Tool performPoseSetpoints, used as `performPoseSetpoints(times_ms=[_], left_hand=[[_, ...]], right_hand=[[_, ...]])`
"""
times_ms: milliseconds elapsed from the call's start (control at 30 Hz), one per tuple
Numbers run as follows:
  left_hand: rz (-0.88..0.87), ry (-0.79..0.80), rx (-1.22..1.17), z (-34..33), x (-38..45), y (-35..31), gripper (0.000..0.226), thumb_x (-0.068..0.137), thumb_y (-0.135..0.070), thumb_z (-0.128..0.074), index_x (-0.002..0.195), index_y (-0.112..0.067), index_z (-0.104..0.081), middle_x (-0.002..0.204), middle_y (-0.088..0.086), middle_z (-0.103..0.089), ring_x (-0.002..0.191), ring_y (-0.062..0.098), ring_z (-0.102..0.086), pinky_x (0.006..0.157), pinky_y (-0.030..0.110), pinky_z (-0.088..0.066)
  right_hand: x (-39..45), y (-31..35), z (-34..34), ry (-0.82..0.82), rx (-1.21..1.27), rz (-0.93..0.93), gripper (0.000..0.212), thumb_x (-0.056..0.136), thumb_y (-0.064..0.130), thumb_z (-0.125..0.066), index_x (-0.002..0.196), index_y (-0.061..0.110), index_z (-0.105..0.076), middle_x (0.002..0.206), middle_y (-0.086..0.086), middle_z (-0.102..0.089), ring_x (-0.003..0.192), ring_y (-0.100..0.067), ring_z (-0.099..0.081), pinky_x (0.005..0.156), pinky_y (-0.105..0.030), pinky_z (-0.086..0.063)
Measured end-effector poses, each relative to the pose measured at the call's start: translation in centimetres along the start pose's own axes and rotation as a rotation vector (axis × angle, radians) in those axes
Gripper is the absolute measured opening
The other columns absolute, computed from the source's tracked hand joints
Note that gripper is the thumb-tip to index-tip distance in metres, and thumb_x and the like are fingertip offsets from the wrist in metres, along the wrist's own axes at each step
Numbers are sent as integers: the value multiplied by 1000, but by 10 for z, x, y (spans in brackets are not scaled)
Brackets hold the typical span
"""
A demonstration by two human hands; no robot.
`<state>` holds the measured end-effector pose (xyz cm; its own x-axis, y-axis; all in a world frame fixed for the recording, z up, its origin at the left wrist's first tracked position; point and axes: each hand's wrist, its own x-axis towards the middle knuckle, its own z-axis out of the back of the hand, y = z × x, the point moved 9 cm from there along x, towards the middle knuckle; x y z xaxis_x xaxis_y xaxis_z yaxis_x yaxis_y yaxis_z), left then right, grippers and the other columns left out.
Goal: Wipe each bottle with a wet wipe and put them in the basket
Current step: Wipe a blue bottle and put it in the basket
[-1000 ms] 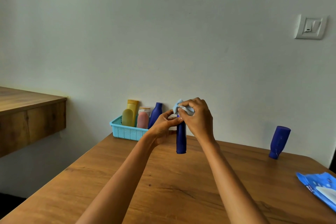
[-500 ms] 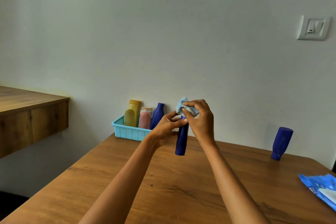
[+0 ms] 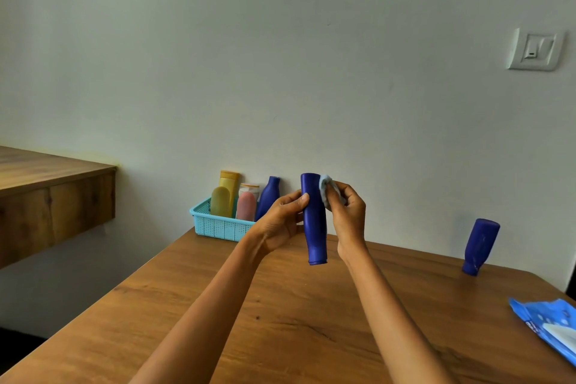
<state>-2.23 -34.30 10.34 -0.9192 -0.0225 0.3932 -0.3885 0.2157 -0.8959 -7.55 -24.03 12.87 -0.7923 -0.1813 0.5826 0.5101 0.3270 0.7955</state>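
Note:
My left hand (image 3: 282,221) grips a dark blue bottle (image 3: 314,227) and holds it in the air above the wooden table (image 3: 280,321), cap end down. My right hand (image 3: 347,215) pinches a bunched pale blue wet wipe (image 3: 325,190) against the bottle's upper right side. A light blue basket (image 3: 218,224) stands at the table's far edge by the wall. It holds a yellow bottle (image 3: 229,187), an olive bottle (image 3: 220,205), a pink bottle (image 3: 247,206) and a blue bottle (image 3: 268,198). Another blue bottle (image 3: 480,246) stands cap down at the far right.
A blue wet wipe pack (image 3: 548,327) lies at the table's right edge. A wooden shelf (image 3: 53,184) juts from the wall on the left. A light switch (image 3: 534,50) is on the wall at upper right.
The wipe has come off the bottle's top and now sits on its upper right side. The bottle's upper end is uncovered, and it is held slightly higher.

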Motion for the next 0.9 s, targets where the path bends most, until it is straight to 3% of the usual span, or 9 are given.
performPoseSetpoints(times_ms=[133, 267, 333, 500, 700, 900], left_hand=[[19, 51, -67, -2, -3, 2, 53, 56, -47, -86, 96, -18, -69, 90, 4, -66, 83, 17, -64, 78, 33, -54], [-16, 14, -76, -1, -2, -5, 50, 55, -47, -87, 95, -21, -73, 92, 3, -69, 87, 18, -63, 84, 38, -51], [-38, -36, -90, 6, -1, -8, 49, 55, -46, -87, 95, -20, -73, 93, 4, -70, 87, 18, -65, 84, 40, -52], [-48, -158, -96, 19, -2, -4, 30, 82, -28, -67, 105, -11, -61, 92, 6, -70, 85, 19, -67, 70, 32, -56], [-103, -228, -159, 30, -2, -14, 45, 79, -23, -67, 120, -8, -53, 96, 8, -64, 83, 19, -65, 68, 34, -56], [-169, -434, -181, 50, -9, -19, 60, 75, -24, -66, 130, -8, -48, 104, 10, -63, 93, 25, -61, 68, 35, -55]], right_hand=[[3, 6, -3, -10, 11, -26, 29, 85, 45, -61, 84, 17, -65, 72, 6, -63, 71, -10, -58, 69, -27, -51], [1, 14, -10, 32, -85, 36, 33, 87, 43, -59, 97, 13, -67, 87, 0, -69, 81, -12, -64, 70, -23, -53], [-1, 15, -13, 46, -146, 55, 36, 87, 43, -58, 96, 10, -67, 84, -1, -68, 75, -9, -62, 62, -17, -50], [1, 11, -12, 90, -333, 71, 33, 91, 36, -56, 84, 6, -66, 75, -8, -67, 70, -25, -62, 61, -34, -49], [2, 4, -18, 184, -396, -2, 38, 89, 38, -58, 77, 2, -63, 73, -12, -66, 65, -22, -56, 62, -34, -45], [-4, -19, -17, 291, -400, -153, 45, 88, 36, -58, 82, -8, -59, 79, -23, -60, 70, -23, -51, 66, -35, -42]])
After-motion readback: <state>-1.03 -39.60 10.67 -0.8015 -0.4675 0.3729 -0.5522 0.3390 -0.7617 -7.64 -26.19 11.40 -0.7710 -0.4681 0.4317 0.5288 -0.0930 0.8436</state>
